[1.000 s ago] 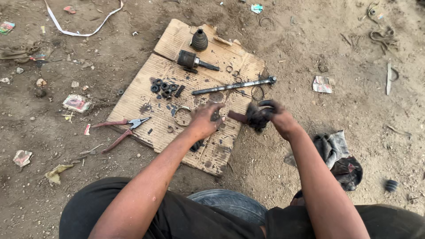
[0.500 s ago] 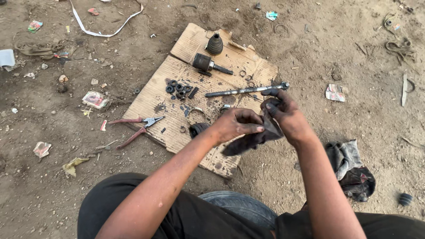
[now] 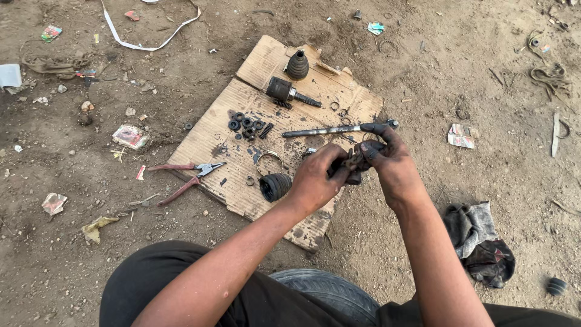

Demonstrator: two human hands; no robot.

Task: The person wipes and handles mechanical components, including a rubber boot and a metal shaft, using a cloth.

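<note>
Both hands meet over the right part of a cardboard sheet [image 3: 218, 130] on the dirt. My left hand [image 3: 316, 178] and my right hand [image 3: 390, 163] together grip a dark greasy rag [image 3: 356, 162] bunched between them; whatever it wraps is hidden. Just beyond my right fingers lies a long metal shaft [image 3: 330, 130]. A black rubber boot [image 3: 275, 186] rests on the cardboard beside my left hand, with a metal ring clamp [image 3: 269, 160] above it.
On the cardboard lie a joint housing with stub [image 3: 284, 91], a cone-shaped rubber boot [image 3: 296, 65], small black rings [image 3: 245, 124] and red-handled pliers [image 3: 184, 175]. Rags [image 3: 481, 242] lie on the dirt at right. A tyre [image 3: 327, 297] sits under my arms.
My hands have drawn closer together and bunched the rag tighter. The view has shifted slightly, so the cardboard sits further right and lower.
</note>
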